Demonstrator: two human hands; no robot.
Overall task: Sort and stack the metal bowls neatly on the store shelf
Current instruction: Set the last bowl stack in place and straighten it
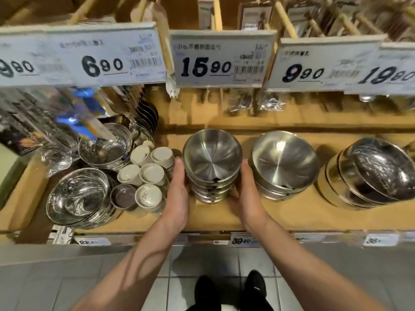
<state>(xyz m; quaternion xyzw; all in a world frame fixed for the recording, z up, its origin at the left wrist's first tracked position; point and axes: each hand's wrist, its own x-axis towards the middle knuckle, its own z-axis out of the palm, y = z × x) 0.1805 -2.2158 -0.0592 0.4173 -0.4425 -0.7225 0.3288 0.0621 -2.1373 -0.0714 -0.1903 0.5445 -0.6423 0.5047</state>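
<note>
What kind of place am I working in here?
Most likely a housewares aisle in a shop: printed price cards hang over a wooden shelf, and stacked metal bowls sit between both hands beside lidded shaker jars.

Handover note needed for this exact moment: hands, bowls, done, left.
Left hand: holds the left side of the tall stack of brushed steel bowls at the middle of the wooden shelf.
Right hand: holds its right side.
Short stack of wider steel bowls sits just right, upright.
Tilted stack of film-wrapped bowls at far right leans.
Done: middle stack nested.
Left: probably straighten the leaning stack; shiny bowls at left look loose.
</note>
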